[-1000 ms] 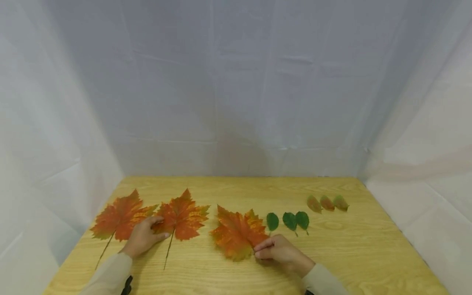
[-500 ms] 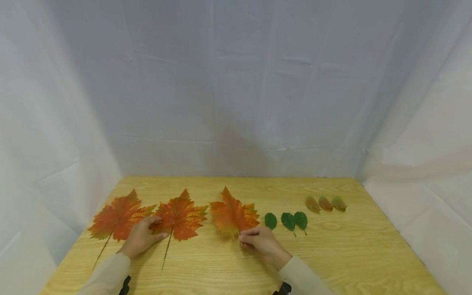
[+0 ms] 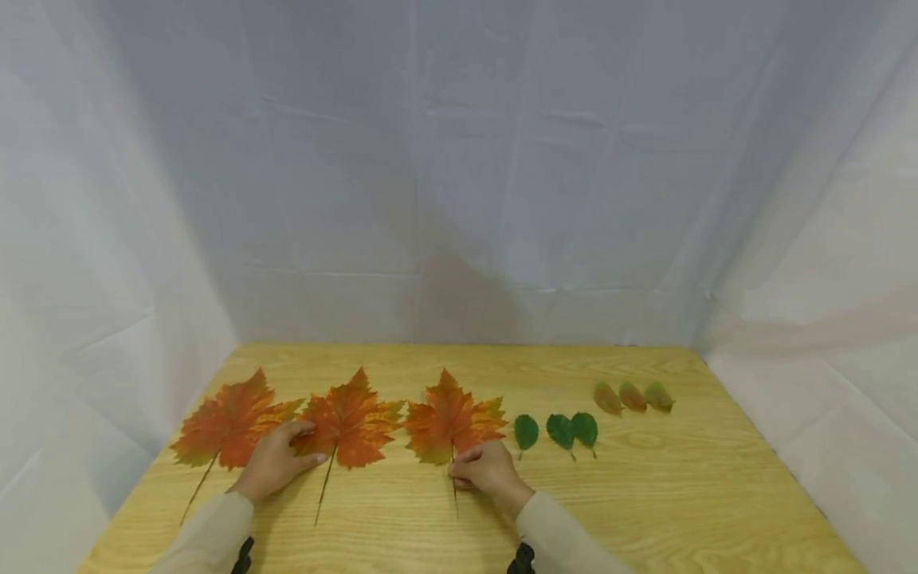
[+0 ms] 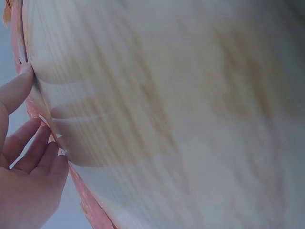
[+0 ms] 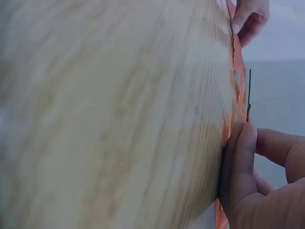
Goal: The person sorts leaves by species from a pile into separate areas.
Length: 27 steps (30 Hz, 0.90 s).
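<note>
Three orange-red artificial maple leaves lie in a row on the wooden table (image 3: 402, 518): a left one (image 3: 233, 418), a middle one (image 3: 353, 422) and a right one (image 3: 448, 414). My right hand (image 3: 491, 472) pinches the right maple leaf's thin dark stem just under the blade; the stem's end sticks out past the fingers. In the right wrist view the stem (image 5: 249, 88) rises from between the fingertips. My left hand (image 3: 276, 462) rests at the middle maple leaf's left edge, fingers spread and touching it. The thumb lies near its stem, also in the left wrist view.
Right of the maple leaves lie three small green leaves, among them a left one (image 3: 526, 431) and an overlapping pair (image 3: 571, 430). Farther back on the right are three reddish-green leaves (image 3: 633, 396). White sheeting (image 3: 459, 199) encloses the table's back and sides.
My right hand has moved left with the right maple leaf, turning it until its tip points away and laying it flat on the table. The left hand stays on the middle leaf.
</note>
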Available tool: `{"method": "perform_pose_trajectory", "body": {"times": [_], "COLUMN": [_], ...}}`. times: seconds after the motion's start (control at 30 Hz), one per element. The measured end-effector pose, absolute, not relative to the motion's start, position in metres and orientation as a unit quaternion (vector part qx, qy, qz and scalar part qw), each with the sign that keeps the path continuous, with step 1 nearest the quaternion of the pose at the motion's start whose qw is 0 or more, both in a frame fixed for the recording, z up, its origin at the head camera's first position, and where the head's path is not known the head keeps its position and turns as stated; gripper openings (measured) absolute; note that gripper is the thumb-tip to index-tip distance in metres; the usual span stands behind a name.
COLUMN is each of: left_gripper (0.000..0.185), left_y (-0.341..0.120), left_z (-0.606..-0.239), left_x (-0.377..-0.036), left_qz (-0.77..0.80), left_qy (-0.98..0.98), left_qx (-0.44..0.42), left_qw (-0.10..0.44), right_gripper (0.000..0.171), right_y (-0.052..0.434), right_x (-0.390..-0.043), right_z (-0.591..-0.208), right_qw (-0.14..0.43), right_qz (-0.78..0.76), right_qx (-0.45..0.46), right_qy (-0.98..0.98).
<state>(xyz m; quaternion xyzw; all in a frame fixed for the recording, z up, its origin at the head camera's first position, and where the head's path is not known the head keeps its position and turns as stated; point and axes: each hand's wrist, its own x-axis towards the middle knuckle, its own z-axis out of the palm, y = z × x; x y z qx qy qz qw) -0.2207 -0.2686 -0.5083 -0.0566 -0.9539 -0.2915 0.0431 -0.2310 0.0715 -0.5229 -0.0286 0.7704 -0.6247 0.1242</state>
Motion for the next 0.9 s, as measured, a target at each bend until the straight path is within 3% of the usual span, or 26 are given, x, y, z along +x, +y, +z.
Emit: {"method": "perform_pose_trajectory", "body": {"times": [0.9], "left_gripper": [0.061], "left_y": [-0.2696], "left_z": [-0.5089], "left_x": [-0.2203], "left_qz": [-0.297], "left_qy": [-0.952], "left_qx": [-0.056], "left_qw": [0.041], "right_gripper": [0.011], "right_y": [0.0776], "right_x": [-0.2326], "right_z": [-0.5194], "right_qw": [0.151], "right_qz": [-0.599], "right_qx": [-0.037], "right_qy": [0.786]}}
